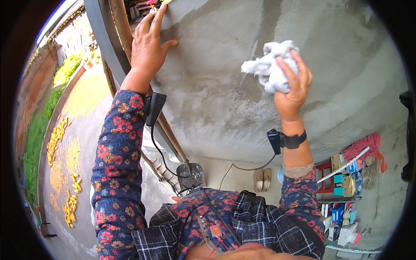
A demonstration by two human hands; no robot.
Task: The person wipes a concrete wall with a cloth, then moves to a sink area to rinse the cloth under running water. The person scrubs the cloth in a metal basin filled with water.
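Note:
My right hand point(294, 86) holds a crumpled white cloth point(276, 66) against or just in front of a grey cement wall point(208, 107); the picture does not settle whether they touch. Darker, damp-looking patches and streaks mark the wall around the cloth. My left hand point(149, 45) is raised at the upper left with its fingers spread, by the wall's edge, beside a wooden pole point(122, 24) and a dark grey post point(105, 35). Its fingertips are near something pink and yellow at the top rim. Each forearm carries a black device with a cable.
A shovel point(191, 175) stands below by the poles. A pair of brown shoes point(262, 179) is on the floor. Shelves with boxes point(338, 213) and a bundle of pink cord point(362, 147) are at the right. Corn cobs point(57, 139) lie outside at the left.

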